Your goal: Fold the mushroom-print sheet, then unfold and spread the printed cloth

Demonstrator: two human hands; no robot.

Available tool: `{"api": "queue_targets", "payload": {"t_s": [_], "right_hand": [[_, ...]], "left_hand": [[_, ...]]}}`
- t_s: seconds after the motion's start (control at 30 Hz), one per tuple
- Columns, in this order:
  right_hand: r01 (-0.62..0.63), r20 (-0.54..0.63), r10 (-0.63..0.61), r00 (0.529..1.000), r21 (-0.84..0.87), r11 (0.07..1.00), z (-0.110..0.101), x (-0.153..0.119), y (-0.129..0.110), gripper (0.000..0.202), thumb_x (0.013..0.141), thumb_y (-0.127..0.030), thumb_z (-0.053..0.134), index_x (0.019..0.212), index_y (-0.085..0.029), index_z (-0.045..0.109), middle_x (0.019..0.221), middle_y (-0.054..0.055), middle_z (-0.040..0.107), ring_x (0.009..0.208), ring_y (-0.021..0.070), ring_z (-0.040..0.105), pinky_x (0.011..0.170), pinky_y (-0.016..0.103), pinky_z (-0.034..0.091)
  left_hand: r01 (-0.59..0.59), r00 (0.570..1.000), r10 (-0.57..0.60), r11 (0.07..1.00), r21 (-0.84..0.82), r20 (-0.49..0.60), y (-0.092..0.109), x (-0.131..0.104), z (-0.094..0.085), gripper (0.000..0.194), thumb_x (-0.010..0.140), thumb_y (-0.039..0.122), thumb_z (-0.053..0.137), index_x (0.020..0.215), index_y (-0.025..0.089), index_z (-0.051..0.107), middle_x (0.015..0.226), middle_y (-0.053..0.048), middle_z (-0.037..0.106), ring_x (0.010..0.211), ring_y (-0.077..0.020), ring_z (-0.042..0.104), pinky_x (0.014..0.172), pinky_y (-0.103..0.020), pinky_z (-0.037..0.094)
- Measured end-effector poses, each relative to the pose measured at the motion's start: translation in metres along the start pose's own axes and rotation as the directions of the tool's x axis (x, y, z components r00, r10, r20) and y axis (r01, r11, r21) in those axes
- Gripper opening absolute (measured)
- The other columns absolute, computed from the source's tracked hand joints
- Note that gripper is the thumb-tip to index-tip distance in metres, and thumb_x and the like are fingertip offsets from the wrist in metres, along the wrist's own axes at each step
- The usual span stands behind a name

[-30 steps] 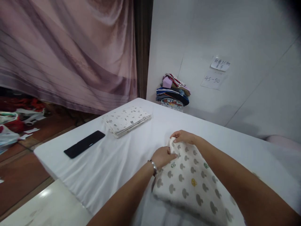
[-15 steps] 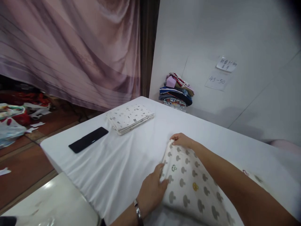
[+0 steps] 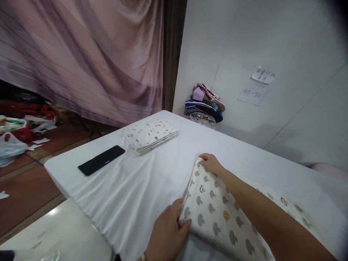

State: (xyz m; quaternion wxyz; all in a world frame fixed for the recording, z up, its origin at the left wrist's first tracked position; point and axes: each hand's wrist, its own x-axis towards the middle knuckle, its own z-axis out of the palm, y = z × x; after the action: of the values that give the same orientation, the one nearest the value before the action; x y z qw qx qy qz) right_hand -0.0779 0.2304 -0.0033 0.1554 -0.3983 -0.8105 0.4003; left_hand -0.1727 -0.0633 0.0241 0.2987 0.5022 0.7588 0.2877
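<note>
A white cloth printed with grey mushrooms (image 3: pixel 212 206), one of them yellow and one green, is stretched between my hands over the white-covered table (image 3: pixel 168 181). My right hand (image 3: pixel 210 163) pinches its far corner. Lower down, my left hand (image 3: pixel 171 230) grips the near-left edge between thumb and fingers. More printed fabric (image 3: pixel 288 206) lies beyond my right forearm. Farther off on the table rests a folded white cloth with small dark prints (image 3: pixel 152 136).
A black phone (image 3: pixel 102 160) lies on the table's left part. Stacked folded clothes (image 3: pixel 203 103) stand by the wall behind the far edge. A pink curtain (image 3: pixel 108 61) hangs at the back left. A pale glossy surface (image 3: pixel 57 232) is at the lower left.
My left hand has moved down and to the left, still holding the cloth's edge. My right hand has shifted slightly right with its corner, and the edge between them is longer.
</note>
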Motion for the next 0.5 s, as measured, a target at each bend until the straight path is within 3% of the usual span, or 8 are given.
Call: {"api": "queue_targets", "payload": {"t_s": [0.17,0.33,0.5], "right_hand": [[0.001,-0.044,-0.004,0.999,-0.079,0.997,0.005,-0.004,0.000,0.035,0.070,-0.024,0.051,0.105,-0.018,0.054,0.084,0.001,0.062,0.072,0.0153,0.058,0.066,0.026,0.046],[0.022,-0.105,-0.046,0.993,-0.218,0.976,0.007,-0.008,0.001,0.036,0.073,-0.025,0.051,0.108,-0.022,0.054,0.106,0.004,0.058,0.095,0.0199,0.053,0.084,0.032,0.040],[0.118,-0.066,-0.152,0.986,-0.361,0.925,0.005,-0.014,0.000,0.031,0.079,-0.028,0.046,0.107,-0.020,0.057,0.107,0.007,0.056,0.101,0.0211,0.047,0.090,0.033,0.033]], "left_hand": [[0.022,1.000,-0.022,1.000,-0.013,0.016,-0.002,0.001,0.007,0.036,0.080,0.033,0.043,0.116,0.027,0.040,0.085,0.001,0.063,0.080,-0.0168,0.058,0.071,-0.025,0.038],[0.003,1.000,-0.003,1.000,-0.005,0.024,-0.002,0.005,0.008,0.028,0.083,0.035,0.038,0.110,0.028,0.041,0.081,0.003,0.064,0.076,-0.0156,0.059,0.066,-0.023,0.037],[-0.003,1.000,0.003,1.000,0.005,0.025,-0.004,0.004,0.009,0.030,0.084,0.037,0.038,0.112,0.028,0.041,0.084,0.002,0.065,0.079,-0.0163,0.060,0.067,-0.024,0.038]]}}
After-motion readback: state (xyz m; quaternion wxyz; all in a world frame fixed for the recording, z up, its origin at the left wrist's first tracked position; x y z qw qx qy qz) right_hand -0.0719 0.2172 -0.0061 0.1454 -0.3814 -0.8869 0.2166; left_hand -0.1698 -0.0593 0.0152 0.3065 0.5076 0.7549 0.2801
